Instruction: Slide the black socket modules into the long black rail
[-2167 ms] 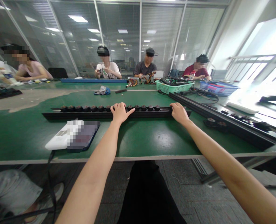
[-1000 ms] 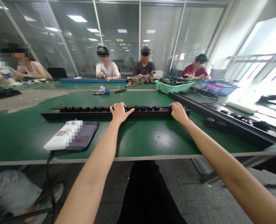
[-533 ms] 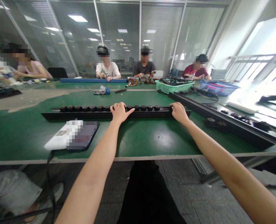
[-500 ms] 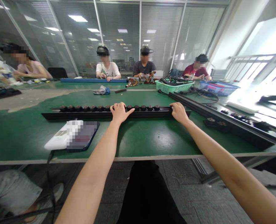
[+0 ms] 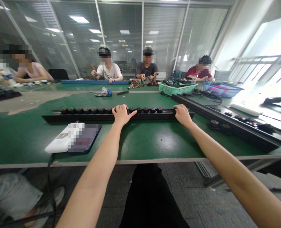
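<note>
A long black rail lies across the green table in front of me, with a row of small black modules along its far side. My left hand rests over the rail near its middle, fingers bent over the far edge and thumb stretched out to the right. Close to the rail's right end is my right hand. Its fingers are curled over the edge, against a small black part that is mostly covered. Undersides of both hands are hidden.
A white device and a dark phone lie at front left. A second black rail runs diagonally at right. Farther back are a cloth, a green basket, a blue bin and cables. Several people sit across the table.
My hands and the rail look the same as before. Across the table, the person in white has raised one hand from the long blue bar.
</note>
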{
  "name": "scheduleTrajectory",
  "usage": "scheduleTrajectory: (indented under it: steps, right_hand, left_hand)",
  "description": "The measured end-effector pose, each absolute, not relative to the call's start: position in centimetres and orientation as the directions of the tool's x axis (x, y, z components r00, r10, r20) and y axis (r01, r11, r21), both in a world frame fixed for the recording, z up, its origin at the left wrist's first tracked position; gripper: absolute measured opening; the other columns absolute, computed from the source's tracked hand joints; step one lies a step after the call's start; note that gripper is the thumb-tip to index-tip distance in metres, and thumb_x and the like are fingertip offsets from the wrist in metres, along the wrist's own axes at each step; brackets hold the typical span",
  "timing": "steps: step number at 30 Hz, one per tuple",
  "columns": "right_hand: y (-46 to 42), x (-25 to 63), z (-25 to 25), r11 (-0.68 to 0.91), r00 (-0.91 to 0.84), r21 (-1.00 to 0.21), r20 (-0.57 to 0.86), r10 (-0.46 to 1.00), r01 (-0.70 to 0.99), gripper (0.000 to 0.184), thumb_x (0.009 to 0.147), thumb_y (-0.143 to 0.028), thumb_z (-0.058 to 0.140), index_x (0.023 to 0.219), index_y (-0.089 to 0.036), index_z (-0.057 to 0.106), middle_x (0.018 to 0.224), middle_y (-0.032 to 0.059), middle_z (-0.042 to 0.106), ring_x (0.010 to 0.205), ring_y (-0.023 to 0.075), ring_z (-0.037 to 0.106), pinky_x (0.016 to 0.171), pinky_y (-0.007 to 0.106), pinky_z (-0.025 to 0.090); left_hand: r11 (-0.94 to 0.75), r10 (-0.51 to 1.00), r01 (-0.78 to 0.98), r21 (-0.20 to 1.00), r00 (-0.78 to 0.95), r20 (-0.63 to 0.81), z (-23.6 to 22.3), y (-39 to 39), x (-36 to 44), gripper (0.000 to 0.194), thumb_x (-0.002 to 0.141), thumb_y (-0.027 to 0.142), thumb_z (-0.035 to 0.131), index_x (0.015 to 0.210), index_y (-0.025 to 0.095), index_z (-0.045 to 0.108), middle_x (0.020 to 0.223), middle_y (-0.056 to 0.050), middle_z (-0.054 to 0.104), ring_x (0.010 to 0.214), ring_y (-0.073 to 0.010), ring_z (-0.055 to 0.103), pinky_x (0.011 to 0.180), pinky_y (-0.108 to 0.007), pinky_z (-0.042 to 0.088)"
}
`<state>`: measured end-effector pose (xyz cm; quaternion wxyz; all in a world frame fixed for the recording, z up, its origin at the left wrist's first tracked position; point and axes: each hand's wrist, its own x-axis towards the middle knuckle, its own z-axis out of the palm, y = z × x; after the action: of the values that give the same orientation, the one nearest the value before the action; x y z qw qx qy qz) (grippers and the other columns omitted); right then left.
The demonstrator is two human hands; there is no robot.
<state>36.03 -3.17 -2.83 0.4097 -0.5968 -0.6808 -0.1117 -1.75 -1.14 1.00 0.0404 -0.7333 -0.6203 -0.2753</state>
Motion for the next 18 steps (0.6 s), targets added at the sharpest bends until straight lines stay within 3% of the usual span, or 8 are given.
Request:
scheduleTrajectory:
  steps: [18]
  right_hand:
    - [-3.30, 36.40, -2.72, 0.244, 0.079, -0.362, 0.686, 0.724, 0.900, 0.040, 0.089, -0.011, 0.045, 0.112, -0.017, 0.076, 0.111, 0.0199, 0.069, 0.116, 0.0368, 0.062, 0.109, 0.056, 0.049]
  left_hand:
    - [-0.222, 0.886, 0.937, 0.270, 0.077, 0.458, 0.92, -1.05, -1.75, 0.049, 0.098, 0.067, 0.058, 0.122, 0.024, 0.056, 0.138, -0.017, 0.065, 0.141, -0.0369, 0.045, 0.124, -0.055, 0.024]
